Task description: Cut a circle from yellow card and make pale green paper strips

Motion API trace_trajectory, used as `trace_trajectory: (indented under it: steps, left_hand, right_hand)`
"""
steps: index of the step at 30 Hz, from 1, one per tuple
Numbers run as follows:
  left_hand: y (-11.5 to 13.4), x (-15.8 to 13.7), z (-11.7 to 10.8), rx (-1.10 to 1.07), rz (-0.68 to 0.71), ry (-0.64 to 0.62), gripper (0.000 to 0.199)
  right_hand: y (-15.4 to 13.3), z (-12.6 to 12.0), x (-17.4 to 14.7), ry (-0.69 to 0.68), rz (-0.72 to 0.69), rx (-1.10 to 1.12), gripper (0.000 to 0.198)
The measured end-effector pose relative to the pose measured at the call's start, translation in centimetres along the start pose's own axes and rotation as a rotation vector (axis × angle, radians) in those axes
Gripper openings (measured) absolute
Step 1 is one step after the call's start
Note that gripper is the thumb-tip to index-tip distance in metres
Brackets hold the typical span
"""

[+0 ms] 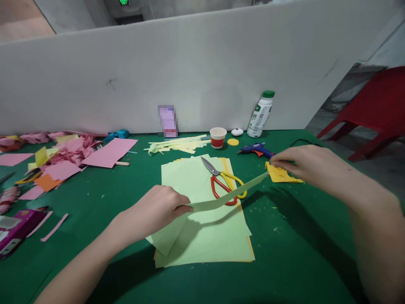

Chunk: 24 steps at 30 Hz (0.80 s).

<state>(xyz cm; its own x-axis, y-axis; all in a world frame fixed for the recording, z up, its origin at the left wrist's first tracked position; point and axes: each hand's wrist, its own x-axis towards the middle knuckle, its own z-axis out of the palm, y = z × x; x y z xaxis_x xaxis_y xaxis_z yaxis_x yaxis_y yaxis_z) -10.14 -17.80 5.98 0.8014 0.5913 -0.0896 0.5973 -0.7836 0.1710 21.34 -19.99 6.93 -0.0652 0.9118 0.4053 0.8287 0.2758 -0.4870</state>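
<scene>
A narrow strip of light green paper is stretched between my two hands, its right end higher than its left. My left hand pinches one end between thumb and fingers, above the paper stack. The other end is pinched by my right hand, raised over the table near the yellow piece. Beneath the strip lies a pair of scissors with one red and one yellow handle, blades apart from my hands. They rest on a stack of light green sheets, with yellow-orange edges showing underneath.
Behind the stack are pale paper strips, a red and white paper cup, a blue glue gun and a leaning white bottle. Pink paper scraps and a purple device lie at left. A white partition borders the table.
</scene>
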Motion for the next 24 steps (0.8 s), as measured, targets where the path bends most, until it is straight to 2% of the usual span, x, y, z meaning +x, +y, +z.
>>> trace_trajectory:
  steps: [2,3,5,7,10,12,13,15,17,18,21,24]
  left_hand:
    - [0.3,0.3,0.4,-0.015,0.031,0.012,0.031]
    - [0.5,0.5,0.6,-0.019,0.047,0.019,0.031]
    - [0.9,0.8,0.9,-0.023,0.076,0.020,0.031]
    - [1.2,0.9,0.8,-0.019,0.090,0.008,0.030]
    - [1.1,0.6,0.2,0.015,0.078,-0.008,0.026]
    - [0.5,0.2,-0.4,0.093,0.010,-0.016,0.028]
    - [0.1,0.0,-0.6,0.139,-0.032,0.009,0.029]
    - [-0.6,-0.2,-0.8,0.212,-0.068,0.148,0.026]
    - [-0.6,0.0,-0.5,0.200,0.011,0.343,0.026]
    - [-0.3,0.2,-0.1,0.158,0.078,0.400,0.028]
    - [1.3,1.1,1.6,-0.063,0.237,0.442,0.023]
    - [2.6,1.7,3.5,-0.159,0.275,0.529,0.019]
  right_hand:
    - [-2.7,1.2,-0.4,-0.094,-0.115,-0.039,0.012]
    - [-4.2,1.9,-0.6,-0.182,-0.196,-0.038,0.013]
    - [-6.8,3.4,-1.2,-0.442,-0.348,-0.116,0.019]
    - [-8.3,4.6,-1.7,-0.552,-0.376,-0.209,0.018]
    - [-8.5,5.0,-2.1,-0.576,-0.329,-0.272,0.031]
    - [-8.0,4.8,-2.0,-0.542,-0.288,-0.269,0.033]
    - [-7.7,4.7,-1.9,-0.521,-0.271,-0.268,0.033]
    - [-7.5,4.6,-1.7,-0.488,-0.249,-0.277,0.033]
    - [-7.6,4.7,-1.6,-0.484,-0.239,-0.284,0.033]
    - [-7.8,4.8,-1.7,-0.496,-0.236,-0.282,0.032]
    - [-8.5,5.2,-1.9,-0.568,-0.224,-0.275,0.031]
    - [-9.2,5.6,-2.0,-0.623,-0.229,-0.305,0.029]
